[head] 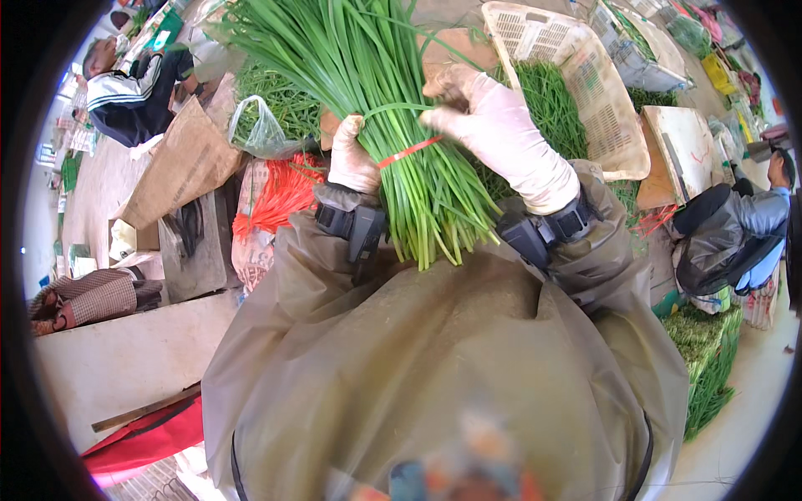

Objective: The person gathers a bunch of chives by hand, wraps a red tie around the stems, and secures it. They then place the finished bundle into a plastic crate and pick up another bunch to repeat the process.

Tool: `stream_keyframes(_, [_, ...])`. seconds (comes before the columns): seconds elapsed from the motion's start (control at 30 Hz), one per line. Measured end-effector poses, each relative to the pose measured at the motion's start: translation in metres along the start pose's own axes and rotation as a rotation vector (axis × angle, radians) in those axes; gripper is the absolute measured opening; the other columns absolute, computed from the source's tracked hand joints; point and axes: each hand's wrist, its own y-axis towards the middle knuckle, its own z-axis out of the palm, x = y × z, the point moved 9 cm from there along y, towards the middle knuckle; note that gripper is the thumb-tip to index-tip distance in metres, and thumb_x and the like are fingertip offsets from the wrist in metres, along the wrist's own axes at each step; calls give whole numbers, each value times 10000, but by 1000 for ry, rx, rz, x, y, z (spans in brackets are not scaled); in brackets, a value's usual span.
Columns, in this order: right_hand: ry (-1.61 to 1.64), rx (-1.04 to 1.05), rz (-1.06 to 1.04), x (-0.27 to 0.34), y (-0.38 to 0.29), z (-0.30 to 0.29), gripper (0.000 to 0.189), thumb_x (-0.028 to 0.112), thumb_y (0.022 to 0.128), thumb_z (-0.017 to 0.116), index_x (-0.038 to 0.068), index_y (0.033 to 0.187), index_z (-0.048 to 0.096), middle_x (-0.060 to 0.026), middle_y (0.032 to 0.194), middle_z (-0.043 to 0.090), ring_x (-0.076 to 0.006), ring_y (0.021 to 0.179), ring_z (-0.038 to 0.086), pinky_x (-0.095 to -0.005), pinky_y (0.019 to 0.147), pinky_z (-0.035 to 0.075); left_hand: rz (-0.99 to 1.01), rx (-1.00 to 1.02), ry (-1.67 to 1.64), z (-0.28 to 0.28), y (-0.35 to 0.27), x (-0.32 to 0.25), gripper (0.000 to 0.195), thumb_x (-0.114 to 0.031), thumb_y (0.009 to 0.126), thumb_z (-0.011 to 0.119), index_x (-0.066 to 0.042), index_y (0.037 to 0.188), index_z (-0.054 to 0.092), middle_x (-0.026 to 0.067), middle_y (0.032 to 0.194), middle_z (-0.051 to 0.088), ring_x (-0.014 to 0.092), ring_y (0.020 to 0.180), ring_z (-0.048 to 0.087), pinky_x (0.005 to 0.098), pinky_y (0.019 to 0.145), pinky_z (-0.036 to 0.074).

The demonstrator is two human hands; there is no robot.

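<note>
A thick bunch of long green leaves that look like garlic chives [376,81] lies across my lap, stems towards me. A red tie [410,152] circles it above the cut stem ends. My left hand [354,153], in a pale glove, grips the bunch from its left side by the tie. On the other side, my right hand [495,125], also gloved, is at the leaves above the tie. One leaf bends across the bunch to its fingers. Those fingers are blurred, so whether they pinch the leaf cannot be made out.
At the right stands a pale plastic crate [601,119] beside loose greens [551,106]. Red ties [282,194] lie in a heap left of my left hand, below a clear plastic bag [263,128]. People sit at far left [135,94] and far right [739,225]. Stacked greens [705,357] stand lower right.
</note>
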Motion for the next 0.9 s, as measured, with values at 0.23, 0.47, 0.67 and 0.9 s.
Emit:
stream_keyframes(0.23, [736,236,-51,10,-71,-34,152,113,816,706,4,846,604,-42,752,621,-90,526,548,-230,509,459,15,-71,-33,-13,-3,-5,554,-238,745,762,-77,1235,559,104,1201,634,319,1069,625,537,962,508])
stream_keyframes(0.47, [-218,-16,36,-13,-43,-57,284,229,919,598,36,1113,672,-72,1019,683,-153,957,614,-278,845,472,-115,118,-164,8,4,13,492,-321,755,779,-94,1157,609,113,1208,634,348,1104,600,570,981,477])
stream_keyframes(0.67, [-77,19,96,-32,-7,-31,228,202,907,630,20,1038,674,-30,863,663,-90,767,590,-255,719,480,-67,27,-62,17,4,17,435,-316,775,765,-95,1118,612,123,1175,646,332,1062,623,532,958,495])
stream_keyframes(0.9, [240,-44,137,-20,-46,-53,129,121,900,638,14,950,689,-37,849,686,-93,780,624,-237,722,500,164,-53,102,13,0,-12,495,-264,762,765,-43,1170,589,99,1154,650,280,1057,621,465,971,498])
